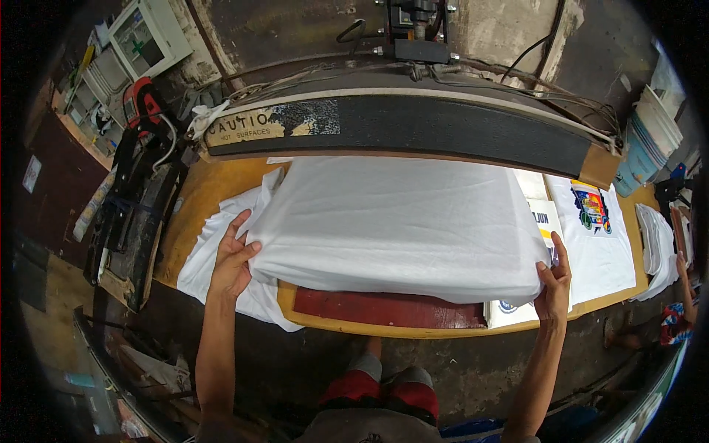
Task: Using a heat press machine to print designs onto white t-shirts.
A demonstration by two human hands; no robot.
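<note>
A white cloth, likely a T-shirt (pixel 399 229), spreads over the press bed, its far part reaching beneath the dark upper plate of a heat press (pixel 443 129). My left hand (pixel 233 258) pinches its near left corner between thumb and fingers. At the near right corner, my right hand (pixel 554 280) grips the same cloth, thumb on top. The near edge hangs slightly lifted and sags between my hands. Below that edge shows a dark red board (pixel 384 308) on the yellow-brown tabletop (pixel 332 325). Another white cloth (pixel 214 251) lies crumpled beside my left hand.
On the right lie a white shirt with a colourful print (pixel 602 251) and printed sheets (pixel 509 314). Stacked pale buckets (pixel 646 144) stand at the far right. A smaller black-and-red press (pixel 140 170) is at the left. Another person's arm (pixel 685 284) shows at the right rim.
</note>
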